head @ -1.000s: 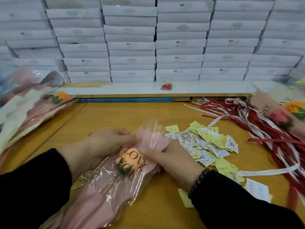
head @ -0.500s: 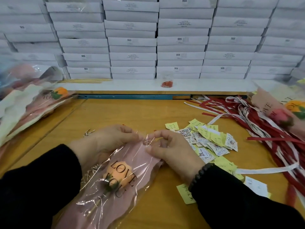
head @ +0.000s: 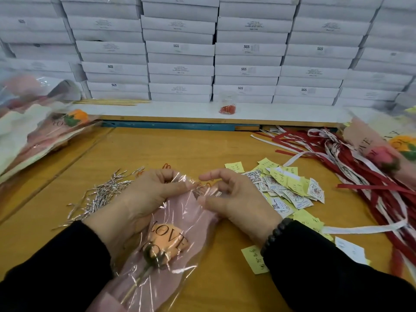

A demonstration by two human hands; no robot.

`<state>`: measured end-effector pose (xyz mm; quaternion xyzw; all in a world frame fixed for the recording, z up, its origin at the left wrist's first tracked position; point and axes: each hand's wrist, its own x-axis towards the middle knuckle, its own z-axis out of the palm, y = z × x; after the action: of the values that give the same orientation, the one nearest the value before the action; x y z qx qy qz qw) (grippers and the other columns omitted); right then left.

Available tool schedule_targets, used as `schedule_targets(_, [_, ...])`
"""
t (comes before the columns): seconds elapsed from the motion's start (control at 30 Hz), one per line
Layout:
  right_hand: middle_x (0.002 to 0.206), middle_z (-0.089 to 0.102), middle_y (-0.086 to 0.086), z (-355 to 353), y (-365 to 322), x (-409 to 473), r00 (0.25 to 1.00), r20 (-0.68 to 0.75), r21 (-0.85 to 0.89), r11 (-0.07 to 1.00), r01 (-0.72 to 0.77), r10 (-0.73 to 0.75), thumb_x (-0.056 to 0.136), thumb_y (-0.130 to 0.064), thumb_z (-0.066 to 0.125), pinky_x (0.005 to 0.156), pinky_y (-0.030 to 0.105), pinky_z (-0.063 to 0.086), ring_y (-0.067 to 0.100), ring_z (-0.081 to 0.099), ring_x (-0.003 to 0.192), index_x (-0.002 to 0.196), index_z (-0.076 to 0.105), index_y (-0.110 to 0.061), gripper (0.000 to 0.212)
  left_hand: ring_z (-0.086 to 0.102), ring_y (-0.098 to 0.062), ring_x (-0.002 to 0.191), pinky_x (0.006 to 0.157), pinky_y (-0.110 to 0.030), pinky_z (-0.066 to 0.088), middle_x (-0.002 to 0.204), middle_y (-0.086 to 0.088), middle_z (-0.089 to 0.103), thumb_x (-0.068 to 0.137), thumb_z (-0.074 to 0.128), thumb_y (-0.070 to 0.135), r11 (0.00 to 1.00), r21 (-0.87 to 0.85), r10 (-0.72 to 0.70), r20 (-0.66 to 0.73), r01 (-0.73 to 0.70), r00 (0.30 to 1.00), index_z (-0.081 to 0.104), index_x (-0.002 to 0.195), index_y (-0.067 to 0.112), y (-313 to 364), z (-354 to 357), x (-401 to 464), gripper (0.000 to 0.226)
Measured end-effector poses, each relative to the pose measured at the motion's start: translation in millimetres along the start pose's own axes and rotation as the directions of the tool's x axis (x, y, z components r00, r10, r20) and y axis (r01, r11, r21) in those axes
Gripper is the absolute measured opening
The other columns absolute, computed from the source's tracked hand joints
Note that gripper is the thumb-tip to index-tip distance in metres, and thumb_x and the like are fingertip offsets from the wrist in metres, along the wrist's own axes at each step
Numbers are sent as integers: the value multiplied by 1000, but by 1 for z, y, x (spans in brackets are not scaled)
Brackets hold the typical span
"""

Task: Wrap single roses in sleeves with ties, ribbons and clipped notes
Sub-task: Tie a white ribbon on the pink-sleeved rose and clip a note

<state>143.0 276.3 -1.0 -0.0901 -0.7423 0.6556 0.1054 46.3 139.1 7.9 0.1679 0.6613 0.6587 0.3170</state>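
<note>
An orange rose (head: 167,240) lies inside a pink and clear sleeve (head: 180,212) printed "LOVE", low in the middle of the wooden table, with its stem pointing toward me. My left hand (head: 149,194) grips the sleeve's top edge from the left. My right hand (head: 234,199) meets it from the right, thumb and curled fingers pinching the same edge, index finger raised. A small red clip (head: 208,185) shows at the edge between the hands. Silver twist ties (head: 101,194) lie left of my left hand. Yellow and printed notes (head: 286,188) are piled to the right.
Red and white ribbons (head: 360,176) spread at the right, with wrapped roses (head: 382,154) on them. More wrapped roses (head: 45,131) are stacked at the left. A small cup of red clips (head: 227,108) stands on the back ledge before a wall of white boxes (head: 180,48).
The sleeve with its rose slid down toward me. Both hands moved from its middle up to its top edge, where they now meet. The silver ties came into view.
</note>
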Motion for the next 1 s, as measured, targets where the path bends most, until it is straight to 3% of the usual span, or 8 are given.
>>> schedule_targets(0.13, [73,65,2,-22,-5,9,976,-216,-152,988,-3,-30,89,-16,60,45,16,45,1,56,49,92,62,-20,5,57,-15,40,40,-18,46,55,-9,64,64,70,9,999,-33,28,-20,-28,999,60,66,5,-2,1,0,10])
schedule_targets(0.27, [73,57,-6,-64,-8,14,906,-363,-521,854,-3,-218,86,-7,61,51,18,40,5,48,57,81,62,-23,17,58,-15,40,39,-17,45,55,-8,64,74,68,2,998,-26,53,-29,-54,998,64,60,9,-6,3,2,16])
schedule_targets(0.33, [72,57,-7,-78,-8,13,907,-340,-622,783,-19,-248,84,-7,63,50,13,36,3,46,57,78,63,-22,16,59,-15,41,39,-19,45,56,-8,65,76,68,2,998,-15,66,-30,-67,997,65,59,11,-8,2,2,20])
schedule_targets(0.47, [70,60,-6,-79,-3,12,973,-192,-702,711,-46,-126,81,-14,70,46,9,37,2,50,56,76,64,-21,11,60,-19,46,44,-22,50,62,-13,66,70,72,5,997,3,77,-22,-77,997,68,62,12,-10,2,3,11])
schedule_targets(0.7, [74,49,-9,-72,-1,13,990,-139,-852,504,-140,39,78,-26,72,61,23,38,6,46,67,89,58,-20,19,59,-20,48,46,-23,51,63,-14,65,74,70,4,998,-1,66,-32,-67,997,67,68,8,-8,1,2,8])
schedule_targets(0.87, [73,52,-7,-71,-1,13,988,-145,-815,559,-154,60,77,-19,73,56,21,37,5,47,64,75,55,-20,19,58,-18,47,45,-22,49,62,-13,64,76,69,3,997,32,76,-45,-74,996,66,71,5,-6,1,2,6])
schedule_targets(1.0, [75,50,-6,-73,-1,14,978,-185,-758,619,-203,94,75,-18,75,55,20,36,6,46,64,86,56,-18,22,56,-16,42,40,-20,47,58,-11,62,77,68,1,997,24,72,-56,-71,996,64,70,4,-5,2,1,8])
